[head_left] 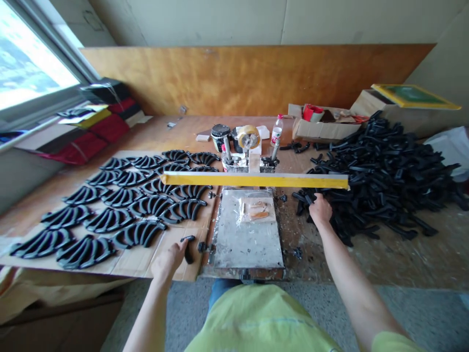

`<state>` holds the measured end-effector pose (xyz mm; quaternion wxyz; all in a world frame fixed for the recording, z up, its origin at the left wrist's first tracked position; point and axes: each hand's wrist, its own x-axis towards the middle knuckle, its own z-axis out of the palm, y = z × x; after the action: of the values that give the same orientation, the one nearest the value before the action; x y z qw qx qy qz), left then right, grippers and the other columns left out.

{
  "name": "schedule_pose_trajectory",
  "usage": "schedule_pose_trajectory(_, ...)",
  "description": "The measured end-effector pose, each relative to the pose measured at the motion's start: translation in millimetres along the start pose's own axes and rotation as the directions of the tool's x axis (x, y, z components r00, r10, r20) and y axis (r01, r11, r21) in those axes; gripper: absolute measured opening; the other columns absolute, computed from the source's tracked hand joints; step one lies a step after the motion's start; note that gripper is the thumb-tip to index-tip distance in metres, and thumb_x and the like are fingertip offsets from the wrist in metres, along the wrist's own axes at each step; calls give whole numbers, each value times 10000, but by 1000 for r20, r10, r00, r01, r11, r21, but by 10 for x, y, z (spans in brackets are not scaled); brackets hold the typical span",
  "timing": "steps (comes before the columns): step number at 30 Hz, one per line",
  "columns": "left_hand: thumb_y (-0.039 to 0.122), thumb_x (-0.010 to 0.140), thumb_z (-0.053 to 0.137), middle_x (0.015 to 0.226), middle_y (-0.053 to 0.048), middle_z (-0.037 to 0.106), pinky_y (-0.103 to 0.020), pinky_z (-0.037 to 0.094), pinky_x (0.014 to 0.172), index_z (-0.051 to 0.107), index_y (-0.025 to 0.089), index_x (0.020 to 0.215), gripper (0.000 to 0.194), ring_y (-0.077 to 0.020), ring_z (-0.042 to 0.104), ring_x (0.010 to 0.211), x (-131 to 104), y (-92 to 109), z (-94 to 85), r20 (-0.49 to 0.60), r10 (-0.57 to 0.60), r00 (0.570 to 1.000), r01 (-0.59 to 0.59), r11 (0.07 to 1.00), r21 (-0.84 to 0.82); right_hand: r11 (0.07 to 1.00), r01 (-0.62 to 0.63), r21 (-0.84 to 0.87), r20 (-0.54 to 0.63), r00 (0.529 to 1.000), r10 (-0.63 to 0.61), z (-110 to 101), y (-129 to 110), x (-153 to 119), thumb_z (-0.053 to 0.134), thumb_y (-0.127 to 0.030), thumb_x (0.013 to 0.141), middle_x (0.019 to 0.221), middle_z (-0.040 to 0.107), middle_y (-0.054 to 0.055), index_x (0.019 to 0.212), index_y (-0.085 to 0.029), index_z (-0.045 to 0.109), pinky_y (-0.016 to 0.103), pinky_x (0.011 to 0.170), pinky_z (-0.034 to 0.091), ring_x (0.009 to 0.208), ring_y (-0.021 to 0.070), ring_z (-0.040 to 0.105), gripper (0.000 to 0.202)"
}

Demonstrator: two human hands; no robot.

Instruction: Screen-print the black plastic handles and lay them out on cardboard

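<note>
My left hand point(169, 259) holds a black curved plastic piece point(188, 247) just above the cardboard sheet point(141, 261), next to the metal plate point(248, 234). On the sheet lie rows of several black curved pieces point(124, 200). My right hand point(320, 209) reaches into the near edge of a big heap of black plastic pieces point(381, 166) and its fingers close on one of them. A yellow-framed screen point(256, 180) hangs lifted over the plate, hinged on a clamp stand point(249, 164).
Behind the stand are a black jar point(220, 134), a roll of tape point(249, 136) and a small bottle point(277, 131). Cardboard boxes point(322, 128) stand at the back right, red and black folders point(98, 122) by the window. A plywood board point(256, 78) leans against the wall.
</note>
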<state>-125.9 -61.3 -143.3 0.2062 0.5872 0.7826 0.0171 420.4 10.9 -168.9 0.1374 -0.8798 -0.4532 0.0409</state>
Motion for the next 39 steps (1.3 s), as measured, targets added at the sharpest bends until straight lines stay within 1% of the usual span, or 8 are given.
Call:
schedule_pose_trajectory(9, 622, 887, 284, 887, -130, 723, -294, 400, 625, 657, 237, 947, 539, -287, 666, 786, 74, 731, -303, -83, 20, 996, -13, 997, 80, 883, 463, -75, 125, 883, -453, 386, -2, -354, 464, -146, 885, 1011, 618, 140, 1105, -157, 678, 331, 891, 414, 987, 257, 542, 306)
schedule_pose_trajectory(21, 585, 892, 351, 833, -51, 720, -249, 396, 620, 634, 254, 878, 435, -206, 658, 766, 114, 988, -162, 1, 105, 994, -105, 994, 0, 958, 260, -118, 171, 956, -239, 397, -235, -307, 597, -339, 837, 1047, 635, 169, 956, -132, 668, 395, 857, 418, 1097, 314, 524, 250)
schedule_pose_trajectory(25, 615, 877, 351, 772, -34, 704, -247, 382, 580, 603, 244, 809, 454, -189, 636, 692, 143, 914, -185, -33, 118, 992, -122, 983, -140, 980, -35, 198, 150, 989, 5, 363, -206, -199, 562, -296, 829, 834, 657, 90, 1042, -138, 582, 330, 746, 456, 826, 242, 631, 266)
schedule_pose_trajectory(28, 617, 846, 424, 687, -18, 679, -238, 404, 561, 594, 226, 787, 431, -171, 618, 626, 166, 889, -233, -50, 115, 992, -125, 924, -362, 863, 103, 495, 12, 992, -126, 266, -328, -258, 559, -321, 833, 832, 634, 45, 987, -178, 553, 323, 749, 471, 770, 208, 627, 210)
schedule_pose_trajectory(30, 613, 823, 477, 645, -11, 659, -233, 423, 550, 596, 210, 799, 422, -159, 606, 591, 185, 975, -328, -95, 140, 986, -168, 837, -520, 729, 369, 577, -100, 917, -386, 205, -542, -391, 582, -315, 830, 894, 630, 57, 895, -196, 564, 338, 809, 470, 849, 211, 615, 137)
schedule_pose_trajectory(33, 593, 799, 546, 618, 1, 638, -219, 437, 520, 606, 191, 886, 416, -137, 584, 549, 214, 1259, -583, -218, 176, 960, -280, 639, -716, 509, 627, 590, -127, 694, -708, 179, -924, -644, 565, -197, 850, 1013, 637, 70, 974, -201, 605, 361, 894, 450, 962, 208, 588, 131)
schedule_pose_trajectory(36, 558, 810, 563, 623, 11, 628, -204, 441, 505, 593, 184, 933, 395, -110, 555, 515, 232, 1592, -870, -371, 173, 912, -410, 391, -824, 401, 760, 511, -87, 510, -856, 220, -1178, -825, 537, -91, 851, 1076, 636, 70, 1116, -210, 619, 389, 945, 426, 1023, 208, 555, 302)
schedule_pose_trajectory(39, 538, 843, 522, 625, 1, 614, -201, 443, 504, 612, 169, 881, 382, -103, 545, 515, 236, 1833, -1047, -446, 193, 874, -482, 226, -846, 361, 852, 379, -41, 405, -913, 244, -1291, -912, 505, -100, 883, 1080, 633, 89, 1126, -188, 646, 394, 949, 416, 1045, 223, 520, 294)
